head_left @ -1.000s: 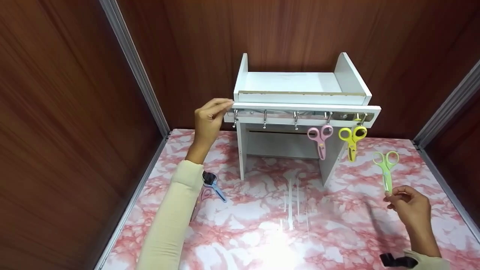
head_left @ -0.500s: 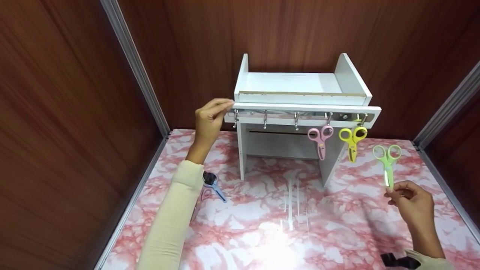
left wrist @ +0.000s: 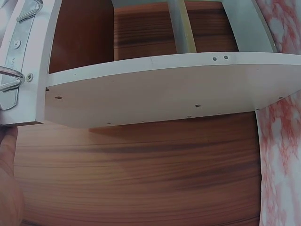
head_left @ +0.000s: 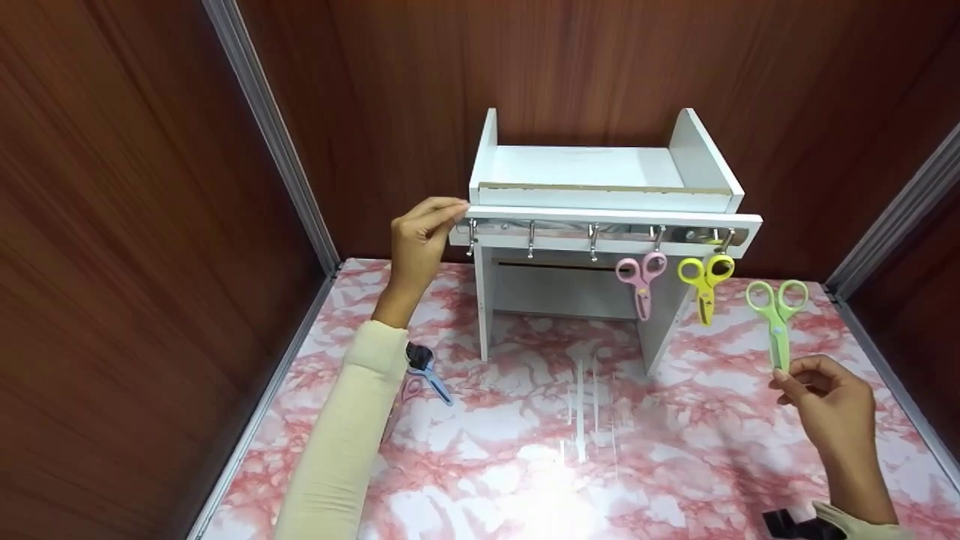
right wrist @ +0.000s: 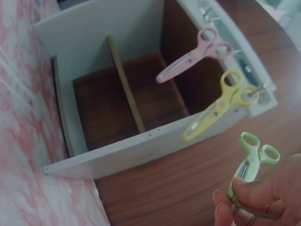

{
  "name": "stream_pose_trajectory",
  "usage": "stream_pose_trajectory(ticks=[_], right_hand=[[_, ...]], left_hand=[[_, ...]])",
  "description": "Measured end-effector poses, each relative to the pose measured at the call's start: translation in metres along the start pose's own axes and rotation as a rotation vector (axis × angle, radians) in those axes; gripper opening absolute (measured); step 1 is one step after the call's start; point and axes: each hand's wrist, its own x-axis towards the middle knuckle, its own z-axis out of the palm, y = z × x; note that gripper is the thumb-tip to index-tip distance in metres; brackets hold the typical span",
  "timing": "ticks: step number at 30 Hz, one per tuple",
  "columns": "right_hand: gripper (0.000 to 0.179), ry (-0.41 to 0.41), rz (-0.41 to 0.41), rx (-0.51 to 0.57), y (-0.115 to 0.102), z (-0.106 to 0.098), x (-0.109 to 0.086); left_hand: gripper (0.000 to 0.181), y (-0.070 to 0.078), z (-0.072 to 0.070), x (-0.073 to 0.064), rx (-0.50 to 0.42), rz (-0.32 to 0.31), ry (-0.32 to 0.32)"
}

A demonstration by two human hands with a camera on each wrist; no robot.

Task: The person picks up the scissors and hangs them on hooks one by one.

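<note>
My right hand (head_left: 836,409) pinches green scissors (head_left: 778,322) by the blade end, handle loops up. They are to the right of the white hook rail (head_left: 555,213). From the rail's hooks at the right hang yellow scissors (head_left: 705,281) and pink scissors (head_left: 642,289); both also show in the right wrist view. My left hand (head_left: 418,240) holds the rail's left end between thumb and fingertips. Three hooks on the left part of the rail carry nothing. In the left wrist view, part of the hand (left wrist: 8,174) shows just under the rail end.
The rail is on the front of a white shelf unit (head_left: 671,337) standing on the pink marbled tabletop (head_left: 487,450). Blue scissors (head_left: 436,382) and pink-handled scissors (head_left: 412,387) lie on the left, partly behind my left sleeve. Wood panels (head_left: 585,67) enclose the back and sides.
My right hand has risen and shifted slightly right with the green scissors, whose loops now stand higher and turn more toward the head camera. The left hand stays on the rail.
</note>
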Motion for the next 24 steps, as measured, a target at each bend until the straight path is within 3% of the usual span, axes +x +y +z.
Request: stream_pose_trajectory(ticks=[11, 24], right_hand=[[0.01, 0.011, -0.057, -0.019, -0.02, 0.006, -0.003], [0.011, -0.011, -0.124, -0.015, -0.035, 0.015, -0.007]], left_hand=[[0.009, 0.0, 0.001, 0.001, 0.003, 0.022, 0.018], [0.011, 0.0, -0.001, 0.0, 0.004, 0.009, -0.003]])
